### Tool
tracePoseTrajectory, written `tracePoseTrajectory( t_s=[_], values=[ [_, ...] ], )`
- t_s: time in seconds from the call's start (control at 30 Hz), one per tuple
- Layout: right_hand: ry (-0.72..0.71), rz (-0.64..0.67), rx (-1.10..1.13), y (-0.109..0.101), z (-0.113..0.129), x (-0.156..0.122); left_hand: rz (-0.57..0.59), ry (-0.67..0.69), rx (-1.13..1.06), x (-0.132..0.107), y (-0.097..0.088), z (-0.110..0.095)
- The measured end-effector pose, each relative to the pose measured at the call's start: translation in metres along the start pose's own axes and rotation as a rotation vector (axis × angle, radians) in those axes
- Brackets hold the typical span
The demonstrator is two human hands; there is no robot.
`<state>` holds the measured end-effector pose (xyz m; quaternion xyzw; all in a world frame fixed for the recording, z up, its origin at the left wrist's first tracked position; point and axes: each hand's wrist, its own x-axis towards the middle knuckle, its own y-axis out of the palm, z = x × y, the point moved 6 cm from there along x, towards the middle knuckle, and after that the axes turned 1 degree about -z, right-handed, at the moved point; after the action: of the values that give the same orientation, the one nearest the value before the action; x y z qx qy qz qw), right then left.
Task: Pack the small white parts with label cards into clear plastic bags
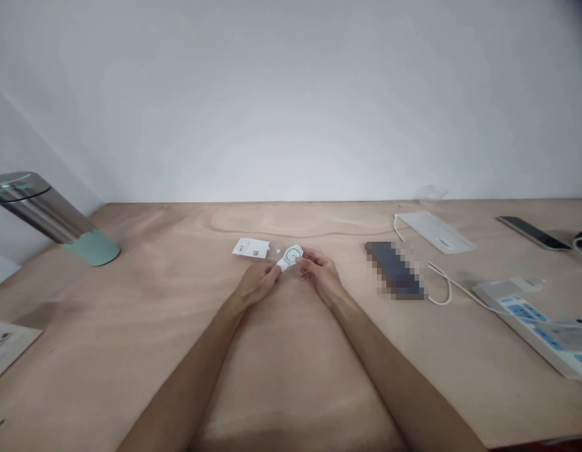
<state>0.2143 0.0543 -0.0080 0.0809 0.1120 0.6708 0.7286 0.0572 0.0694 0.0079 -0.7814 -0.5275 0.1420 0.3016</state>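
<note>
Dial device (pixel 293 255) coloured white, face ringed in blue. Plywood tabletop (pixel 130 326) seen pale tan, swirled with wavy grain. Metal flask (pixel 36 207) banded silver, base coloured mint green. Power strip (pixel 530 326) coloured white, patched with blue. Card (pixel 250 247) printed white with dark marks. Cable (pixel 439 289) coloured white. Pixelated block (pixel 395 270) shown dark blue-grey.

The dark rectangular object (pixel 394 270) is pixelated beyond identifying.

steel bottle (pixel 36 207) | white power strip (pixel 530 329) | black phone (pixel 530 231) | white cable (pixel 444 292) | plywood tabletop (pixel 130 314)
</note>
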Motion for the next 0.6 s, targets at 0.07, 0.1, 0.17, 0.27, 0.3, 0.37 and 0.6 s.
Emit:
tracePoseTrajectory(
  t_s=[0.07, 0.1, 0.17, 0.27, 0.3, 0.37, 0.6],
  values=[
    [0.025, 0.012, 0.030, 0.000, 0.000, 0.000, 0.032, 0.097, 0.135, -0.001, 0.005, -0.009],
    [0.032, 0.018, 0.037, 0.000, 0.000, 0.001, 0.046, 0.145, 0.194, -0.002, 0.007, -0.013],
    [0.025, 0.020, 0.044, 0.000, 0.000, 0.002, 0.064, 0.197, 0.260, -0.003, 0.010, -0.017],
    [0.005, 0.016, 0.033, -0.001, -0.002, 0.004, 0.063, 0.202, 0.242, -0.003, 0.010, -0.017],
    [0.007, 0.019, 0.023, -0.001, -0.004, 0.005, 0.055, 0.207, 0.218, -0.003, 0.010, -0.017],
    [0.014, 0.024, 0.007, 0.000, -0.006, 0.006, 0.034, 0.223, 0.169, -0.004, 0.008, -0.018],
    [0.044, 0.090, 0.035, 0.000, -0.009, 0.007, 0.042, 0.261, 0.201, -0.005, 0.009, -0.022]
  ],
)
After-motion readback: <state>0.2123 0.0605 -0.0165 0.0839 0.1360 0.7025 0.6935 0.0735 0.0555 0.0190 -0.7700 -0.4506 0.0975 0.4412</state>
